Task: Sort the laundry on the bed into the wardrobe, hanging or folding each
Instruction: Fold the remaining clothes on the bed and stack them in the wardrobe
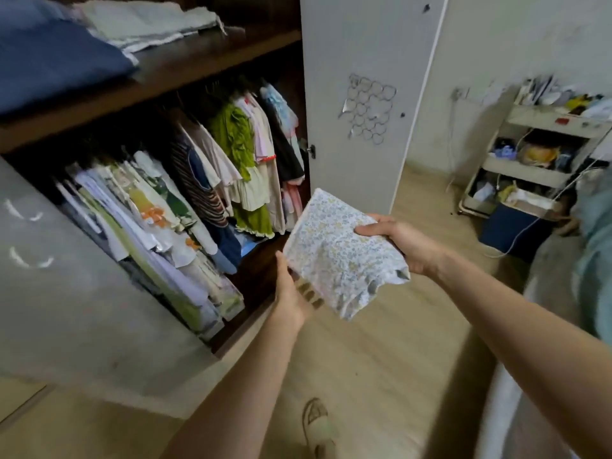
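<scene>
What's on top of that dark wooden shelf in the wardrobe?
On the shelf lie a folded dark blue fabric and, beside it, a pale folded fabric. Anything further back is lost in shadow or covered by them.

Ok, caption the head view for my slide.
Both hands hold a folded floral garment before the open wardrobe of hanging clothes.
</scene>
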{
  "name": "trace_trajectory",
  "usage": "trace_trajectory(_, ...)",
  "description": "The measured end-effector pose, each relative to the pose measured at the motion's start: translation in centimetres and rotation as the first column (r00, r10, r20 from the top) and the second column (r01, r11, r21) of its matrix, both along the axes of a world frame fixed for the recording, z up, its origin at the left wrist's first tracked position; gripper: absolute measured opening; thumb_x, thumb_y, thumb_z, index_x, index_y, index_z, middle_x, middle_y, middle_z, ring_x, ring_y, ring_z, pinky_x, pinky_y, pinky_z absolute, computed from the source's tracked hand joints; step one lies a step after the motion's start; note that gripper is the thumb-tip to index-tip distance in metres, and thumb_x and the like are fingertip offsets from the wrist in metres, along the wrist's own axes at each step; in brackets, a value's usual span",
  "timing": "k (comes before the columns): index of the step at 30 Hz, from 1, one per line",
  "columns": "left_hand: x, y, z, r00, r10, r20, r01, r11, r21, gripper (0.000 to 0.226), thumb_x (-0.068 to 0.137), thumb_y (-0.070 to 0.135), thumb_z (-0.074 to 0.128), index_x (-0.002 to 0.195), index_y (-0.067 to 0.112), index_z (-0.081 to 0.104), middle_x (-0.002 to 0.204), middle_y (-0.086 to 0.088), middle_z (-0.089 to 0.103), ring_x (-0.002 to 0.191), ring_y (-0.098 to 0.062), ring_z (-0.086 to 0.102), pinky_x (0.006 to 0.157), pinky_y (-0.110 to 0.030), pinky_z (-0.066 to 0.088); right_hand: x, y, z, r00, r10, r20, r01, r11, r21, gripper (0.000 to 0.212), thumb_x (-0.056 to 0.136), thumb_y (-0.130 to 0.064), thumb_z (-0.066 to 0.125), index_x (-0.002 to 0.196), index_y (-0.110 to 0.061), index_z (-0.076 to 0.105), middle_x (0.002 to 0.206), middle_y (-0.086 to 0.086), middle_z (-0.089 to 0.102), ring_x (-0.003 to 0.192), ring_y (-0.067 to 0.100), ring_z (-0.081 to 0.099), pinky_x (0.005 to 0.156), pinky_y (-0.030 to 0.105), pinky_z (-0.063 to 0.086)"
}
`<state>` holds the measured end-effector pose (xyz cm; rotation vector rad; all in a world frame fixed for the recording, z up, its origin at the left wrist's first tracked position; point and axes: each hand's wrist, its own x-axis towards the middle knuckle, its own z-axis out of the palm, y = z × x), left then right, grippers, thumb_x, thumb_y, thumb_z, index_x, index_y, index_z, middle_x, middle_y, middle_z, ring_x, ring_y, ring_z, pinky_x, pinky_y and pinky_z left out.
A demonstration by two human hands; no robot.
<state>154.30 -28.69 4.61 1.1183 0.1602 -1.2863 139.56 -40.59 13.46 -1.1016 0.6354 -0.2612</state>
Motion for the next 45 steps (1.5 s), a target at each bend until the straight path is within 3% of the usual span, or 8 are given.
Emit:
trace_trajectory(7, 8.0, -13.1, 3.6, 0.937, 0.083, -0.339, -0.203, 0.919, -0.338, 0.081, 0.086, 0.077, 0.029, 0.136, 0.018, 0.053, 0.133, -0.022, 0.055, 0.118, -0.042, 0.053, 0.103, -0.058, 0.038, 9.4, -13.6, 4.7, 0.997, -0.053, 0.060, 0.059, 0.994, -0.092, 0.032, 0.094, -0.012, 0.051, 0.125, -0.007, 0.057, 0.121, 0.017, 0.065, 0.109, 0.035, 0.063, 0.097, 0.044, 0.048)
trace_trajectory(15, 19.0, -23.2, 12.9, 0.948, 0.042, 0.315, 0.057, 0.953, -0.298, 0.048, 0.091, 0.049, 0.054, 0.131, 0.022, 0.056, 0.128, -0.007, 0.063, 0.112, -0.025, 0.064, 0.093, -0.045, 0.051, 18.8, -27.8, 7.5, 0.999, 0.021, -0.030, -0.031, 0.931, -0.363, 0.020, 0.093, -0.016, 0.060, 0.110, -0.006, 0.059, 0.098, 0.013, 0.071, 0.079, 0.025, 0.070, 0.064, 0.032, 0.056)
trace_trajectory(18, 22.8, -27.0, 15.3, 0.793, 0.199, 0.576, -0.140, 0.979, -0.146, 0.030, 0.087, 0.032, 0.068, 0.115, 0.020, 0.066, 0.106, 0.000, 0.073, 0.088, -0.016, 0.072, 0.074, -0.033, 0.058, 24.1, -32.6, 8.9, 0.999, 0.045, 0.020, -0.035, 0.929, -0.368, 0.034, 0.090, -0.026, 0.064, 0.115, -0.005, 0.053, 0.108, 0.018, 0.067, 0.091, 0.030, 0.068, 0.076, 0.038, 0.055)
trace_trajectory(25, 32.2, -31.7, 22.6, 0.583, 0.391, 0.712, -0.421, 0.895, -0.146, 0.021, 0.094, 0.027, 0.060, 0.111, 0.015, 0.061, 0.103, -0.008, 0.067, 0.093, -0.027, 0.065, 0.085, -0.041, 0.053, 37.2, -38.5, 13.7, 0.984, 0.145, 0.106, -0.105, 0.944, -0.313, 0.026, 0.097, -0.027, 0.053, 0.115, -0.009, 0.058, 0.115, 0.017, 0.065, 0.093, 0.026, 0.064, 0.081, 0.037, 0.053)
trace_trajectory(33, 44.5, -30.3, 25.6, 0.225, 0.025, 0.974, -0.691, 0.708, 0.141, 0.034, 0.099, 0.026, 0.049, 0.115, -0.003, 0.057, 0.108, -0.021, 0.064, 0.107, -0.036, 0.060, 0.080, -0.033, 0.044, 51.9, -37.2, 17.6, 0.934, 0.346, 0.089, -0.071, 0.424, -0.903, 0.042, 0.093, 0.004, 0.047, 0.133, -0.010, 0.054, 0.136, 0.006, 0.052, 0.128, 0.019, 0.046, 0.104, 0.017, 0.031)
trace_trajectory(39, 50.5, -28.2, 25.2, 0.075, -0.401, 0.913, -0.760, 0.570, 0.312, 0.047, 0.098, 0.012, 0.044, 0.140, 0.000, 0.027, 0.142, -0.028, 0.037, 0.128, -0.041, 0.041, 0.099, -0.040, 0.037, 59.5, -34.3, 15.8, 0.942, 0.305, -0.143, -0.198, 0.160, -0.967, 0.039, 0.096, -0.005, 0.043, 0.134, -0.007, 0.051, 0.144, 0.016, 0.039, 0.136, 0.028, 0.034, 0.103, 0.022, 0.027)
trace_trajectory(43, 51.5, -28.5, 24.8, -0.163, -0.709, 0.686, -0.706, 0.569, 0.421, 0.048, 0.104, 0.036, 0.027, 0.147, 0.016, 0.033, 0.160, -0.014, 0.012, 0.147, -0.035, 0.004, 0.119, -0.046, 0.014, 62.0, -34.0, 14.4, 0.907, 0.270, -0.322, -0.301, -0.118, -0.946, 0.043, 0.104, -0.026, 0.032, 0.144, -0.012, 0.038, 0.156, 0.012, 0.022, 0.145, 0.023, 0.016, 0.114, 0.036, 0.020)
trace_trajectory(45, 51.7, -28.7, 23.9, -0.134, -0.760, 0.636, -0.589, 0.577, 0.565, 0.053, 0.104, 0.043, 0.018, 0.149, 0.018, 0.030, 0.161, -0.009, 0.011, 0.148, -0.031, -0.002, 0.119, -0.046, 0.007, 62.5, -33.7, 13.7, 0.872, 0.309, -0.379, -0.336, -0.186, -0.923, 0.048, 0.105, -0.031, 0.026, 0.149, -0.011, 0.030, 0.158, 0.012, 0.019, 0.146, 0.023, 0.013, 0.117, 0.038, 0.014)
